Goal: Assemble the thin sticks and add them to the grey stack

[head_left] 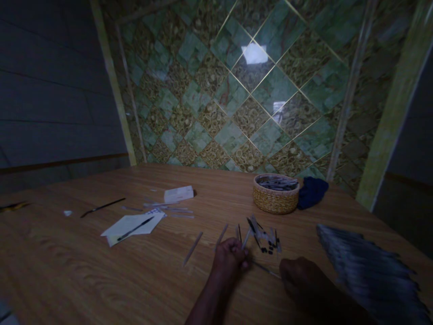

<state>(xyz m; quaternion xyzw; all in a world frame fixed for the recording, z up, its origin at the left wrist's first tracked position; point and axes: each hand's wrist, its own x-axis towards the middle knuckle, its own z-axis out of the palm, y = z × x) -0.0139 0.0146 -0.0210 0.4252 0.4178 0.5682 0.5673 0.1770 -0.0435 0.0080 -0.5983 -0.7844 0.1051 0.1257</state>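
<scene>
My left hand (230, 253) is closed near the middle of the table, its fingertips pinched around a clear pen barrel (246, 238) that points up and away. My right hand (297, 274), dark and partly blurred, is closed on the near end of a thin pen refill (267, 270). That refill slants across the gap toward my left fingers; whether its far end touches them I cannot tell. Just beyond my hands lie loose pen parts (259, 230), with several small black caps (269, 248) among them. Two more clear barrels, one of them a tube (192, 248), rest left of my left hand.
A wicker basket (275, 201) full of pen barrels stands at the back right beside dark blue cloth (313, 192). Many pens (372, 271) are heaped at right. Farther left are a white box (178, 194), paper (135, 225) with a pen (135, 228), and a black rod (103, 207).
</scene>
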